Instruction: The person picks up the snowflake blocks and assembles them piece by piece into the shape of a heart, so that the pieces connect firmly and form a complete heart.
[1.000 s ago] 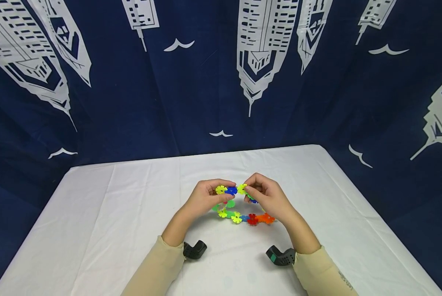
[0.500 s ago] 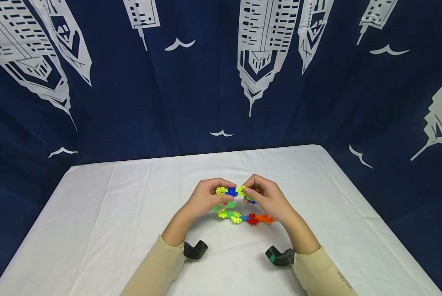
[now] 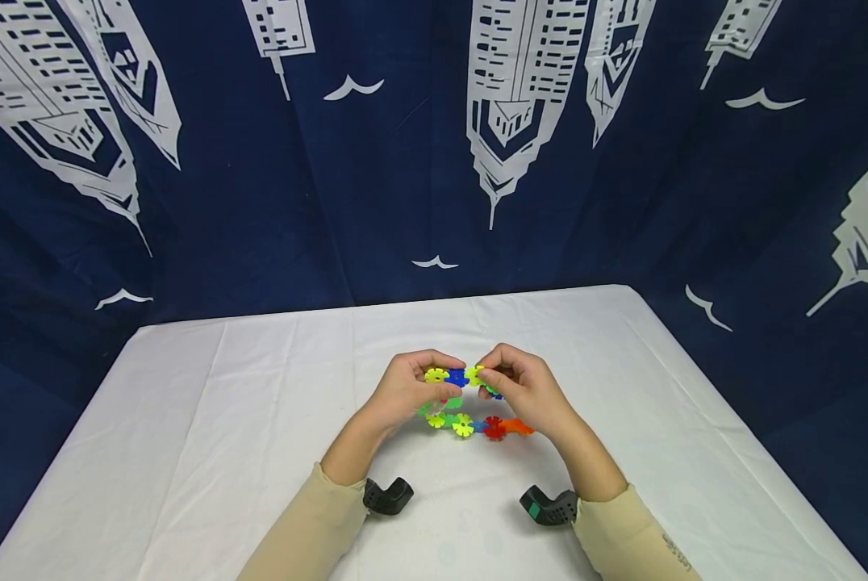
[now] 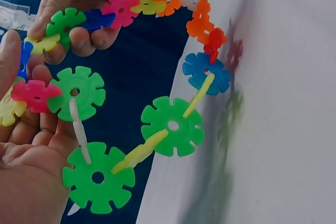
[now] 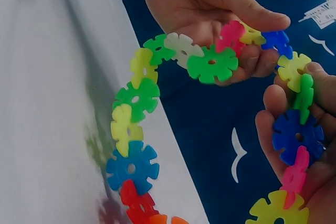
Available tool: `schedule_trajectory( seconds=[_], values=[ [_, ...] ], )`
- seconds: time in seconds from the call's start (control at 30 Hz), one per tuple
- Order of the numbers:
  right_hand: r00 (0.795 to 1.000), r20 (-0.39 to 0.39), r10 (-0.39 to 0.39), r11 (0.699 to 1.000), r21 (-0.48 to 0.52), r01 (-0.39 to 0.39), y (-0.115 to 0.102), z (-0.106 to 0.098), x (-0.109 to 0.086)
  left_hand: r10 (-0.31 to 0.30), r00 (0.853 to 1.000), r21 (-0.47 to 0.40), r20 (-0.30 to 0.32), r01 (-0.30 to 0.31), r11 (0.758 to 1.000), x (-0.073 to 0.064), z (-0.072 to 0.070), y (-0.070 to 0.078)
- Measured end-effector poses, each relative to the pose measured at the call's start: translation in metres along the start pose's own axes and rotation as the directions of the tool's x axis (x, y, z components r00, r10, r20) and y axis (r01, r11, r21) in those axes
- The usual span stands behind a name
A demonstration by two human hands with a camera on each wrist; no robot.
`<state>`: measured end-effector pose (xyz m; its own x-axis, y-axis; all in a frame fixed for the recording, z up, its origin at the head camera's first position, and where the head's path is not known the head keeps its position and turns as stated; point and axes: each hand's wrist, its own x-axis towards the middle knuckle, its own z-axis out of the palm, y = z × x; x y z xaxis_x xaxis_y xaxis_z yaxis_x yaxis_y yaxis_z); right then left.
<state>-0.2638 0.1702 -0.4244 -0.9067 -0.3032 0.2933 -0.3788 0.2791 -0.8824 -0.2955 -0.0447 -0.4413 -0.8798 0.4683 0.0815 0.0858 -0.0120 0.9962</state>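
Observation:
A chain of interlocking flower-shaped discs (image 4: pixel 173 126) hangs as a loop between both hands, in green, yellow, blue, red, orange, pink and white. My left hand (image 3: pixel 403 389) pinches its upper left part, thumb and fingers on a yellow disc (image 3: pixel 436 375) and a dark blue disc (image 3: pixel 457 378). Across from it, my right hand (image 3: pixel 524 389) pinches another yellow disc (image 3: pixel 473 375) and the green disc (image 5: pixel 304 98) behind it. In the right wrist view the blue disc and that yellow disc meet edge to edge; whether they are slotted together I cannot tell. Fingers partly hide both.
A white cloth covers the table (image 3: pixel 260 436). Behind it hangs a navy curtain (image 3: pixel 376 177) with white building and bird prints. Black wrist devices (image 3: pixel 389 496) jut inward from both sleeves. The loop's lower part hangs over the cloth.
Both hands keep their hold on the chain and have hardly moved. The loop's lower part has swung slightly left, and the left wrist has turned a little.

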Motion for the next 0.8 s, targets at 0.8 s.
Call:
schedule_trajectory(
  seconds=[0.8],
  values=[
    [0.977,-0.01,0.215,0.961,0.179,-0.21,0.003,0.013,0.005,-0.017,1.0,0.134,-0.005,0.018,0.991,0.0,-0.016,0.003]
  ],
)
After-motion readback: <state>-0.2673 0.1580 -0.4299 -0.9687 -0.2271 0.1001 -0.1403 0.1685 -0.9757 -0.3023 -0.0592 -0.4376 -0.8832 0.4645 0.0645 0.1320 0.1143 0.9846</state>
